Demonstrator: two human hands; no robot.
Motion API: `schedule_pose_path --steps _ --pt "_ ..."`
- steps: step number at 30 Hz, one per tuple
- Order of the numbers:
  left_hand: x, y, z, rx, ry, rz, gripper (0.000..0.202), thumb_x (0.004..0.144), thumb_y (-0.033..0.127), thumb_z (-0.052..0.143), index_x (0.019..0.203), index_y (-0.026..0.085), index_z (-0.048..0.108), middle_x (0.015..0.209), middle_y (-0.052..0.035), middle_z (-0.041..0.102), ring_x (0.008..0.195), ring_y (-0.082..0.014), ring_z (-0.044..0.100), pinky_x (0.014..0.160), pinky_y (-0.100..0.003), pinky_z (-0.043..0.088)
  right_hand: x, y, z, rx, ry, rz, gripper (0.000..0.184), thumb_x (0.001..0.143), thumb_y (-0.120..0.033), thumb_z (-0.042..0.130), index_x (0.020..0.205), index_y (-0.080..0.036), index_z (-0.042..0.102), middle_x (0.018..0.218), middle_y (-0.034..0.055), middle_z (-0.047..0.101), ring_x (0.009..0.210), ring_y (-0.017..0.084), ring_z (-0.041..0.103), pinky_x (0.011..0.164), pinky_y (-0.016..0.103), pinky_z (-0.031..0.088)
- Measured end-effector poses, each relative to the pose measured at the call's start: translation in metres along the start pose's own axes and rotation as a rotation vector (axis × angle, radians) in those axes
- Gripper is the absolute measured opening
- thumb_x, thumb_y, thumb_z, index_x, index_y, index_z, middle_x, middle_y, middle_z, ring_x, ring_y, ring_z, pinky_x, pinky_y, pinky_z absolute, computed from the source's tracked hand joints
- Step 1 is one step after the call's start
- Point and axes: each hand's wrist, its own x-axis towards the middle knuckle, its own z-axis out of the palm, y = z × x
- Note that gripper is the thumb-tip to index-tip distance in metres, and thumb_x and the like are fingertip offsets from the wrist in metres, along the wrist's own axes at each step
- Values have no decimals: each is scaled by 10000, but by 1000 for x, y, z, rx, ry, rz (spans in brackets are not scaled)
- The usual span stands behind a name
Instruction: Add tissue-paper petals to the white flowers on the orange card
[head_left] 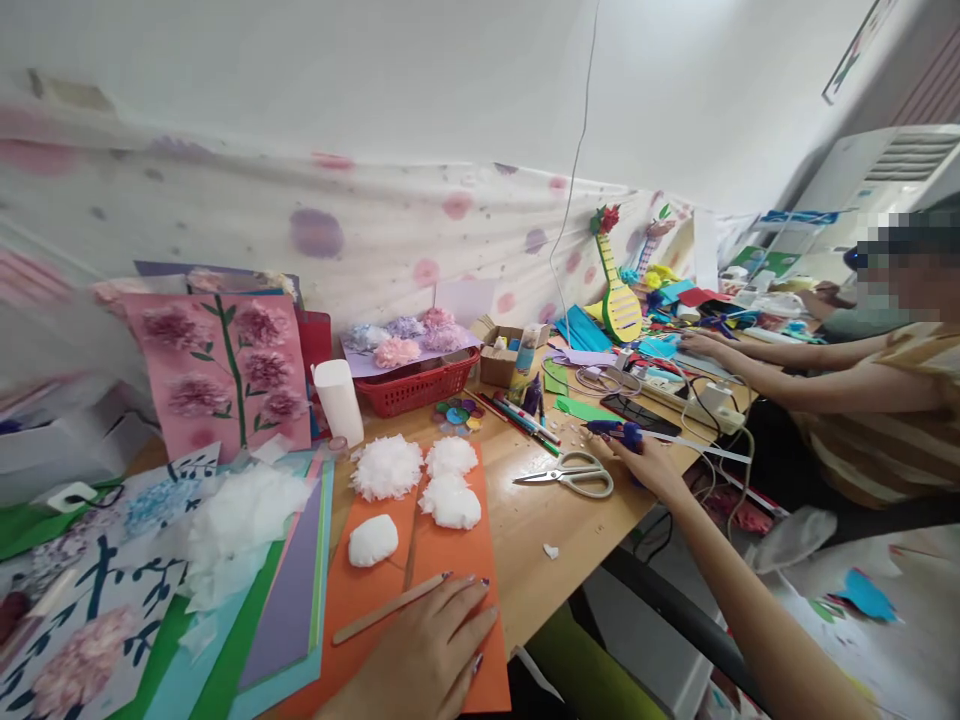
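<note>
My left hand point(431, 640) lies flat on an orange card point(457, 560) with its fingers stretched out. Just beyond its fingertips is a wooden craft stick point(382, 612). White tissue pompoms sit on the card: a fluffy one point(387, 466), a pair at its right with the nearer one point(450, 502) touching the farther point(451, 457), and a smooth white pad point(373, 540) closer to me. Over at the table's right edge, my right hand point(649, 462) has its fingers around a blue glue gun point(619, 432). Scissors point(574, 474) lie partly open to its left.
Coloured paper sheets point(281, 600) and white tissue point(244, 515) cover the left side. Behind stand a pink flower picture point(217, 365) and a red basket point(416, 385). A power strip point(675, 395) with tangled cords is at the right. Another person's arms point(787, 370) rest farther along the table.
</note>
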Motion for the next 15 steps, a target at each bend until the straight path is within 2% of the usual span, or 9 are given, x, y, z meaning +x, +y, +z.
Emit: schedule_pose_path --steps 2,4,8,11,13,15 --pt "2 2 -11 -6 -51 -25 397 1000 185 497 1385 189 596 1422 -76 670 1291 -223 633 1139 -362 505 0 4 1 -12 -59 -2 338 985 -385 636 1264 -193 634 1300 94 642 1095 244 662 923 451 584" --pt "4 1 -15 -5 -51 -33 405 993 181 504 1388 189 595 1430 -75 664 1294 -224 633 1142 -359 504 1 8 2 -27 -109 7 329 987 -385 634 1253 -191 639 1285 91 649 1083 240 666 916 446 585" --pt "3 -4 -7 8 -17 5 390 989 184 500 1361 179 615 1401 -84 683 1256 -224 656 1112 -358 534 4 9 0 -55 -180 53 308 988 -393 635 1204 -174 650 1200 75 675 1003 213 683 862 412 598" --pt "2 -8 3 49 24 30 375 991 163 480 1332 172 635 1358 -84 710 1220 -215 675 1076 -336 558 4 3 -4 -64 -198 81 279 974 -420 633 1052 -159 697 1006 57 721 865 201 692 774 364 591" --pt "2 -8 9 77 53 42 370 995 152 464 1316 175 647 1328 -79 727 1199 -207 683 1059 -318 564 2 -3 -10 -70 -187 104 322 922 -473 642 897 -163 723 844 68 737 768 237 694 693 361 565" --pt "3 -8 12 90 80 47 358 1004 147 443 1281 175 667 1292 -77 744 1179 -202 691 1052 -309 564 -7 -8 -21 -88 -156 142 375 833 -548 660 800 -181 725 786 103 745 736 294 701 650 390 538"
